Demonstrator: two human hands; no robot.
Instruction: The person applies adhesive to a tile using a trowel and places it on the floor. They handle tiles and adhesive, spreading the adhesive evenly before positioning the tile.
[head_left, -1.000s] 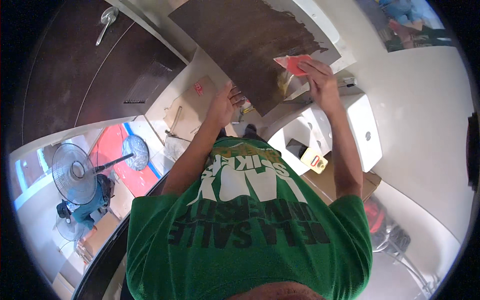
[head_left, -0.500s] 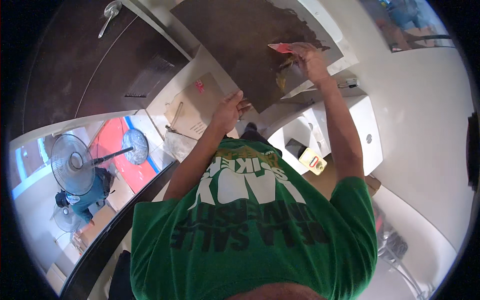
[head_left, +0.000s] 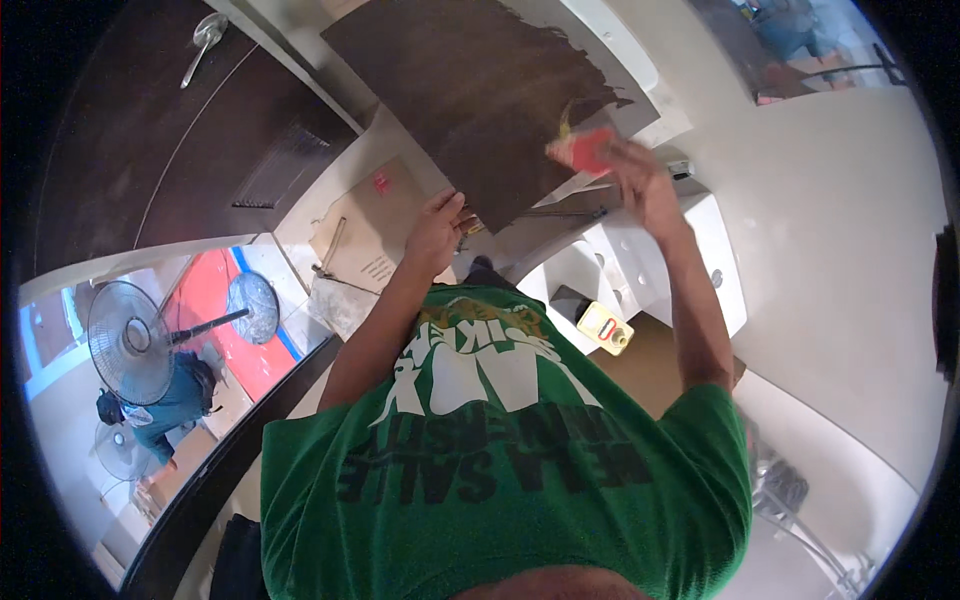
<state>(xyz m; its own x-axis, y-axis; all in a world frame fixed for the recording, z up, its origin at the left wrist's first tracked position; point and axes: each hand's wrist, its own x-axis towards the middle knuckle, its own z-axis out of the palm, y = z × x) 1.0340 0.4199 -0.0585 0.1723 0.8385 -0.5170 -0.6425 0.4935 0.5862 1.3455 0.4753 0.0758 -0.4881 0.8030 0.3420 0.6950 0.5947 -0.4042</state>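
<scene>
A dark brown board [head_left: 440, 80] fills the top middle, its coating ragged toward the upper right edge. My left hand [head_left: 440, 225] grips the board's lower left edge with thumb and fingers. My right hand [head_left: 640, 185], smeared by motion, holds a red flat spreader [head_left: 585, 148] over the right part of the board, where a yellowish patch shows beside the tool. A white fixture [head_left: 705, 275] stands below that hand, with a yellow container [head_left: 605, 325] and a small black item near it.
A brown door [head_left: 130, 120] with a lever handle is at left. Cardboard [head_left: 370, 225] lies below the board. A pedestal fan [head_left: 130, 340] stands lower left by a red sheet [head_left: 210, 290] and another person [head_left: 170, 405]. A mirror [head_left: 800, 45] hangs upper right.
My right hand and the red spreader have come downward since half a second ago. My left hand has shifted slightly left along with the board in view.
</scene>
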